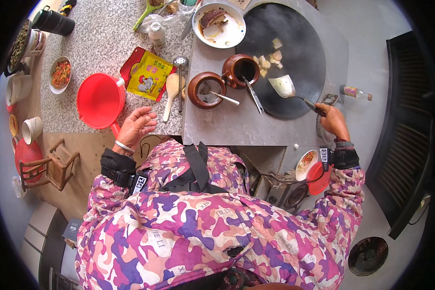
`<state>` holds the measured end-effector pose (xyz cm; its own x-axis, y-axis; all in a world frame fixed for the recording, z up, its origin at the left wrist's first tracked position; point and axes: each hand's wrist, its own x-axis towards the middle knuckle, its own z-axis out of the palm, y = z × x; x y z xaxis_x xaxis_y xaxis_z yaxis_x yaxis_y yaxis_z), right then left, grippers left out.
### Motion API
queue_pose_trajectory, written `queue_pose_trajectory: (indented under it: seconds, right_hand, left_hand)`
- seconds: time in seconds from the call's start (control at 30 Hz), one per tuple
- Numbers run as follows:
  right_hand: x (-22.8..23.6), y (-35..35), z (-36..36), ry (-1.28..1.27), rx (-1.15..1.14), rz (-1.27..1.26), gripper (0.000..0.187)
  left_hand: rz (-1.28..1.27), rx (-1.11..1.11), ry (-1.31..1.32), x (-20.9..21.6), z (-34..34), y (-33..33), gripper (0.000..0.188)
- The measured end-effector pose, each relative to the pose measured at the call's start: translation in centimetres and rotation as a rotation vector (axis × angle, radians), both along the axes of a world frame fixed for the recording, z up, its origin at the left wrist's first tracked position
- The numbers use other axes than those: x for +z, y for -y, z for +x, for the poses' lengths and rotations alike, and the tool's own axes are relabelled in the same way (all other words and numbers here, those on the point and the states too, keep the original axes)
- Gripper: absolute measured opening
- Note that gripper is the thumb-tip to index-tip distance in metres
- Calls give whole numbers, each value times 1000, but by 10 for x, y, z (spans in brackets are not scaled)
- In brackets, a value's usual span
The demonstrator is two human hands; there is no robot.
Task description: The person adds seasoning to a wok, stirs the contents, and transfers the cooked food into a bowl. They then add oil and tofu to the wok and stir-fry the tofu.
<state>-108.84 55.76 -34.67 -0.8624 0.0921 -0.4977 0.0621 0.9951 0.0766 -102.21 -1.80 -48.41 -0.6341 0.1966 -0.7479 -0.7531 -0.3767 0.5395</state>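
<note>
In my right hand [334,121] is the dark handle of a metal spatula [282,87], my fingers wrapped round it. Its broad blade lies over the big black wok [295,53], just below several pale pieces of food [270,62]. Thin steam rises from the wok. My left hand [137,123] hovers near the counter's front edge with its fingers apart and nothing in them. Close beside it is a red plastic ladle [101,101] with its handle toward me. A yellow and red seasoning packet [151,75] lies beyond that hand.
Two brown pots [206,99] with spoons stand left of the wok. A white bowl [229,36] holds dark meat. A wooden spoon [171,92] and slotted spoon [181,63] lie beside the packet. Chopped vegetables fill a small bowl [60,75]. A glass bottle [356,92] is at right.
</note>
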Motion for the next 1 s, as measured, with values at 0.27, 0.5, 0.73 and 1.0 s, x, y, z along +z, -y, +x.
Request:
queue_pose_trajectory:
  seconds: [0.27, 0.5, 0.73, 1.0]
  right_hand:
    - [-22, 0, 0, -89, -73, -142, 51]
    - [-20, 10, 9, -111, -88, -26, 50]
    - [-39, 9, 12, -128, -244, -139, 53]
    - [-64, 25, 3, -197, -149, -265, 48]
  left_hand:
    - [1, 26, -15, 3, 2, 4, 34]
    - [14, 1, 12, -1, 5, 4, 34]
    - [5, -13, 33, -2, 7, 4, 35]
    - [-5, -41, 50, -4, 17, 4, 36]
